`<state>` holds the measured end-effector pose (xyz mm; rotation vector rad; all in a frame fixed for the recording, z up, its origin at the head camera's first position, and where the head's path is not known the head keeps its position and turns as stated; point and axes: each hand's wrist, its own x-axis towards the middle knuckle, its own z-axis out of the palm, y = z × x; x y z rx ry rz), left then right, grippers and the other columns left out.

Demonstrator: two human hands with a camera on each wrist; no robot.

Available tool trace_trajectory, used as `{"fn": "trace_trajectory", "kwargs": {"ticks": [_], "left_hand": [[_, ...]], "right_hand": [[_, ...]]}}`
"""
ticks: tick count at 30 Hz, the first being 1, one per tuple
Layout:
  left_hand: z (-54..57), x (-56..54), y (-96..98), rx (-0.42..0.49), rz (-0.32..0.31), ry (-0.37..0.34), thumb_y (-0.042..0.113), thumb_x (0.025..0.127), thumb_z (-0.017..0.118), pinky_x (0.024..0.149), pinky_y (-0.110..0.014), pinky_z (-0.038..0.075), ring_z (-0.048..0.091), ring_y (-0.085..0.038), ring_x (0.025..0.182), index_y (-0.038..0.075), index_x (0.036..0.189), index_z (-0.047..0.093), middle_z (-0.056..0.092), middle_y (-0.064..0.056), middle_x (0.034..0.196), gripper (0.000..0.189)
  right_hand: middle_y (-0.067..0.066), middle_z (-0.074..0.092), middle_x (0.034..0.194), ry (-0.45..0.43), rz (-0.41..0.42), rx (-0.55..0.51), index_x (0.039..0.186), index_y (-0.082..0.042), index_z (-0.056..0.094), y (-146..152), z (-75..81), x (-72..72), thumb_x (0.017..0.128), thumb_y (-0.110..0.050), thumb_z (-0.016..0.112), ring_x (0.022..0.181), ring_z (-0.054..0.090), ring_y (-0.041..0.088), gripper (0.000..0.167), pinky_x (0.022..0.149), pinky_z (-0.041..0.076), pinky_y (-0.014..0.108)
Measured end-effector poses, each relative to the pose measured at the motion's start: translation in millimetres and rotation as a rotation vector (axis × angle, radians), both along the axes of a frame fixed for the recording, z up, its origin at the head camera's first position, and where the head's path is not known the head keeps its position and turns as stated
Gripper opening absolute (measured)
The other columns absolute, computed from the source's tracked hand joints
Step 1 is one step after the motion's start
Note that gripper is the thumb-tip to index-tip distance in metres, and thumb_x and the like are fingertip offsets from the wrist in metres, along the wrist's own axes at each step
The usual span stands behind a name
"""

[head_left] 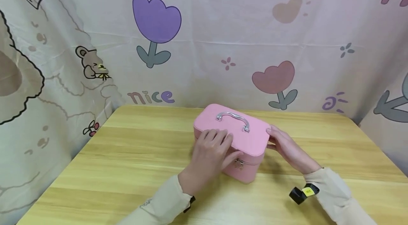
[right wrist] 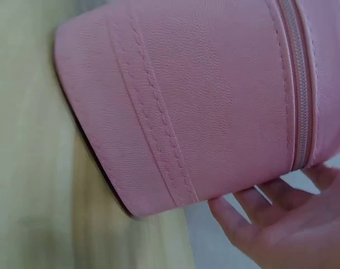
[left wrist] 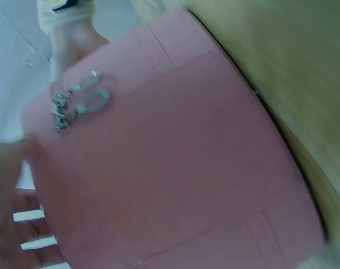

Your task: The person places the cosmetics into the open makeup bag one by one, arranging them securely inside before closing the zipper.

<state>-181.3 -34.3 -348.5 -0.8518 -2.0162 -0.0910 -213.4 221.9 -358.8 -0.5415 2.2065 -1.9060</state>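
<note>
A pink zip-up cosmetic case (head_left: 251, 140) with a silver handle (head_left: 234, 115) stands at an angle on the table. My left hand (head_left: 208, 154) lies over the front edge of its lid, fingers on top and thumb along the front near the zipper pulls (head_left: 239, 163). Two dangling zipper pulls (left wrist: 91, 92) also show in the left wrist view. At the case's right end, my right hand (head_left: 287, 143) touches the corner. Its fingers, fairly straight, meet the case's side in the right wrist view. The zipper (right wrist: 302, 95) there is closed.
The wood-grain table (head_left: 134, 154) reaches back to a printed cloth (head_left: 204, 58) hung behind it, and the cloth continues at both sides. A black strap device (head_left: 304, 193) with a yellow label sits on the right wrist, over a pale sleeve.
</note>
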Motion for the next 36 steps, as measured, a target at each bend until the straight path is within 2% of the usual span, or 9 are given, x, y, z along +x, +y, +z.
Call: {"fn": "trace_trajectory", "kwargs": {"ticks": [5,10,14,18,22,24,27,31,36], "left_hand": [[-0.5,-3.2,-1.2,0.06,-0.05,0.023,0.068,0.078,0.057,0.075,-0.034,0.042,0.053,-0.021,0.075,0.007,0.084,0.061,0.056,-0.003,0.08,0.061],[1.7,3.6,5.7,0.123,0.01,-0.097,0.076,0.064,0.064,0.073,-0.037,0.047,0.058,-0.025,0.083,0.006,0.081,0.058,0.06,-0.008,0.085,0.072],[7.3,12.9,16.2,0.122,0.085,-0.223,0.076,0.064,0.065,0.069,-0.04,0.052,0.06,-0.035,0.098,0.005,0.081,0.059,0.061,-0.013,0.091,0.073],[16.7,18.9,15.5,0.114,0.076,-0.5,0.068,0.072,0.066,0.09,-0.049,0.047,0.049,-0.041,0.121,0.002,0.097,0.062,0.058,-0.019,0.115,0.071],[26.5,14.1,-3.4,0.185,0.013,-0.863,0.058,0.076,0.071,0.11,-0.053,0.024,0.02,-0.035,0.142,0.004,0.126,0.059,0.03,-0.019,0.152,0.075],[29.2,6.6,-15.7,0.226,-0.039,-0.991,0.054,0.075,0.074,0.112,-0.054,0.015,0.008,-0.032,0.145,0.009,0.133,0.057,0.017,-0.016,0.158,0.075],[26.2,-9.1,-35.6,0.264,-0.148,-1.115,0.046,0.075,0.079,0.109,-0.062,0.013,0.0,-0.032,0.145,0.016,0.137,0.055,0.007,-0.009,0.16,0.073],[11.4,-32.4,-59.3,0.324,-0.397,-1.248,0.032,0.081,0.077,0.108,-0.063,0.017,0.0,-0.029,0.145,0.02,0.142,0.048,-0.002,0.002,0.161,0.069],[-7.2,-55.1,-72.8,0.443,-0.692,-1.38,0.035,0.081,0.076,0.112,-0.047,0.019,0.006,-0.02,0.145,0.019,0.15,0.036,-0.005,0.008,0.161,0.081]], "right_hand": [[0.007,0.052,0.115,0.046,-0.115,0.066,0.122,0.006,0.044,-7,-2.2,17.5,0.105,-0.028,0.033,0.106,0.054,0.008,0.04,0.089,0.048,0.031],[0.013,0.054,0.109,0.117,-0.257,0.198,0.11,0.004,0.047,-19,1.2,37.5,0.104,-0.023,0.037,0.103,0.055,0.018,0.029,0.084,0.053,0.039],[0.016,0.056,0.106,0.152,-0.339,0.315,0.11,0.003,0.048,-23,3.8,49.9,0.104,-0.022,0.037,0.103,0.056,0.028,0.028,0.079,0.055,0.042],[0.013,0.058,0.097,0.151,-0.371,0.389,0.105,0.0,0.048,-26,6.5,56.9,0.103,-0.024,0.041,0.097,0.059,0.027,0.025,0.075,0.056,0.037],[0.008,0.062,0.093,0.202,-0.344,0.504,0.102,-0.006,0.053,-24,11.3,59.1,0.104,-0.031,0.039,0.088,0.059,0.024,0.029,0.073,0.052,0.038],[0.013,0.064,0.105,0.233,-0.305,0.533,0.112,-0.004,0.055,-20,12.8,55.5,0.105,-0.033,0.035,0.094,0.061,0.029,0.036,0.078,0.05,0.044],[0.024,0.052,0.131,0.23,-0.216,0.455,0.136,0.002,0.044,-14,9.4,40.0,0.107,-0.03,0.029,0.117,0.052,0.041,0.046,0.093,0.045,0.054],[0.031,0.032,0.146,0.162,-0.128,0.218,0.149,0.004,0.02,-15,-2.2,4.9,0.106,-0.026,0.035,0.131,0.036,0.045,0.055,0.101,0.038,0.055],[0.027,0.027,0.15,0.106,-0.098,-0.032,0.151,0.001,0.016,-22,-13.5,-32.9,0.103,-0.022,0.043,0.135,0.032,0.033,0.06,0.106,0.031,0.052]]}}
